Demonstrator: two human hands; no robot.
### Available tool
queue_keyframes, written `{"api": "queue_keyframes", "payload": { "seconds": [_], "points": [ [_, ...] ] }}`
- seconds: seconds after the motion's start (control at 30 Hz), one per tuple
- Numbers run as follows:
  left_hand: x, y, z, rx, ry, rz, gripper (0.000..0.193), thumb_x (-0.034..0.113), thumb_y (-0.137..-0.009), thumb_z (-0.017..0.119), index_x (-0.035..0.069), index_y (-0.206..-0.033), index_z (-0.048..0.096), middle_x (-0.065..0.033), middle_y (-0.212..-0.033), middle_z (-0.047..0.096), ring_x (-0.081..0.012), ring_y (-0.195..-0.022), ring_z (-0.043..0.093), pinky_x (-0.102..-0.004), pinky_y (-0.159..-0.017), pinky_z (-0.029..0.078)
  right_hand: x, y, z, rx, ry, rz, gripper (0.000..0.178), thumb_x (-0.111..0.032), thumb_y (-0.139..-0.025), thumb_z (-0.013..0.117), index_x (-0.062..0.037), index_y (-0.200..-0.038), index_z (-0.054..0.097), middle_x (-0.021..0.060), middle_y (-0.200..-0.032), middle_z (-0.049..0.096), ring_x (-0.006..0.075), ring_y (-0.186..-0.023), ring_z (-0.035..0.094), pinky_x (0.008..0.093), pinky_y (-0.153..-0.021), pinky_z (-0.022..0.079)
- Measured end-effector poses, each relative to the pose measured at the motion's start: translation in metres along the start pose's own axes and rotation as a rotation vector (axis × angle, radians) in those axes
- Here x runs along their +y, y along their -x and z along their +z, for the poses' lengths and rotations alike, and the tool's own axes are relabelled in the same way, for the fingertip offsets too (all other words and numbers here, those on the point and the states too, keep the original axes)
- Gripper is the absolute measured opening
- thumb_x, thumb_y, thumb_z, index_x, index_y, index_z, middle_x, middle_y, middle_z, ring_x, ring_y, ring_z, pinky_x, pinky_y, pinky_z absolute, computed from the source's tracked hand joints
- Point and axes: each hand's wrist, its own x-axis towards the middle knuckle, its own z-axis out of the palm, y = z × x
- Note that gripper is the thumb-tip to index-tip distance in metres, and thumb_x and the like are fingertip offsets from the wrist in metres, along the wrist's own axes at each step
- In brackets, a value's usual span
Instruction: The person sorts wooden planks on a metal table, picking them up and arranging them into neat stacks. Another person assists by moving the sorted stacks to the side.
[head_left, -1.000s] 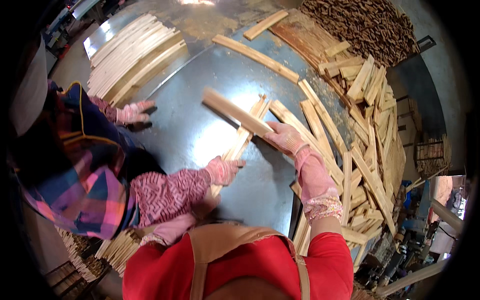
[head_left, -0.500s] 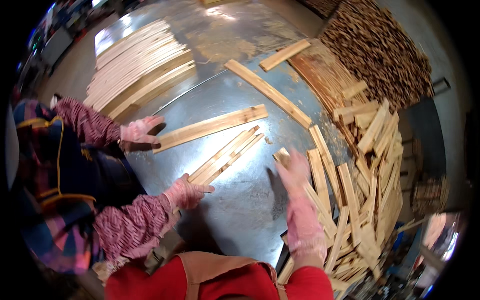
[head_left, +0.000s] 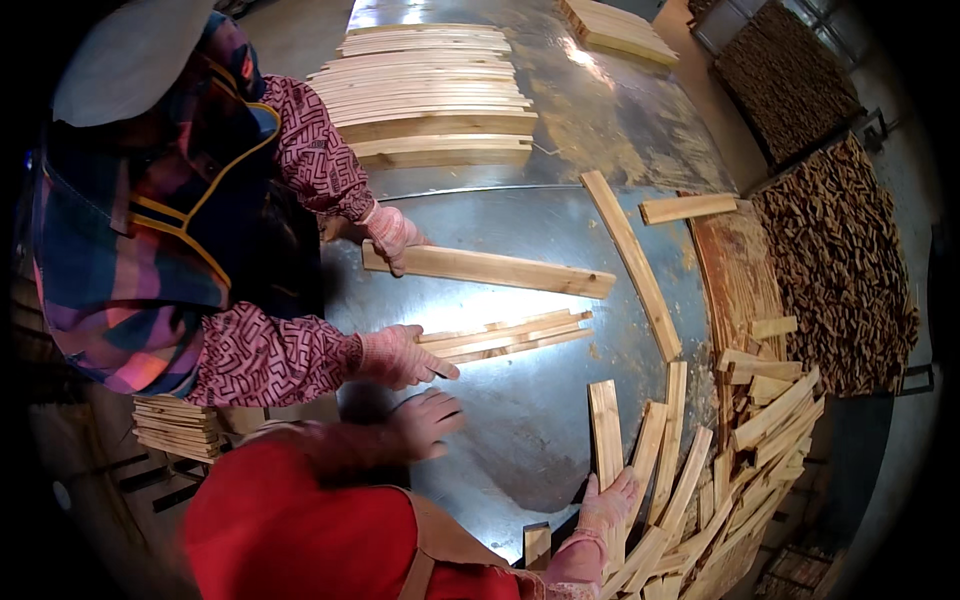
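Observation:
My left hand (head_left: 428, 422) is slightly blurred, with its fingers apart and nothing in it. It hovers over the metal table's near edge, just below a co-worker's gloved hand (head_left: 405, 357). Gripped by my right hand (head_left: 608, 500), in a pink glove, is a wooden strip (head_left: 605, 425) at the table's right side, thumb on one edge and fingers on the other. The co-worker's lower hand holds several thin wooden strips (head_left: 520, 338); their upper hand (head_left: 395, 238) grasps one end of a wider board (head_left: 490, 270).
A jumbled heap of wooden strips (head_left: 770, 420) lies along the right. One long strip (head_left: 632, 265) and a short piece (head_left: 690, 208) rest toward the far right. Neatly stacked boards (head_left: 430, 90) stand at the far left of the metal table (head_left: 480, 430). Stacked wood (head_left: 840, 270) rises beyond.
My view has turned. My left hand has come into sight. My right hand has moved nearer and now grips a strip at the heap's edge. The co-worker's upper hand has taken hold of the wider board.

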Motion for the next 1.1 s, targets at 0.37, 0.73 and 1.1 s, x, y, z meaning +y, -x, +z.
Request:
{"api": "queue_keyframes", "payload": {
  "seconds": [0.37,0.73,1.1],
  "points": [
    [0.033,-0.04,0.022,0.169,0.255,-0.027,0.071,0.045,-0.096,0.067,0.006,-0.154,0.055,-0.0144,-0.166,0.05,-0.035,-0.157,0.043,-0.0514,-0.13,0.035,-0.007,-0.005,-0.009,-0.036,0.025,0.0,0.1,-0.056,-0.088,0.081,-0.0034,-0.165,0.044,0.0202,-0.161,0.055,0.0423,-0.153,0.044,0.0508,-0.129,0.036],
    [0.038,-0.039,-0.018,-0.012,0.124,-0.099,0.071,0.049,-0.099,0.063,0.009,-0.157,0.055,-0.0138,-0.169,0.049,-0.0337,-0.156,0.044,-0.0511,-0.131,0.032,-0.01,0.0,-0.013,-0.055,-0.028,0.063,0.098,-0.058,-0.09,0.077,-0.0092,-0.167,0.042,0.0174,-0.159,0.057,0.0398,-0.154,0.043,0.0519,-0.127,0.039],
    [0.044,-0.042,-0.006,0.141,0.095,-0.064,0.064,0.045,-0.098,0.066,0.008,-0.15,0.058,-0.0145,-0.159,0.055,-0.0343,-0.151,0.048,-0.0506,-0.129,0.034,-0.008,0.003,-0.023,-0.041,0.041,0.045,0.093,-0.055,-0.094,0.077,-0.0108,-0.168,0.041,0.0157,-0.16,0.057,0.0404,-0.151,0.045,0.0496,-0.126,0.04]
  ]
}}
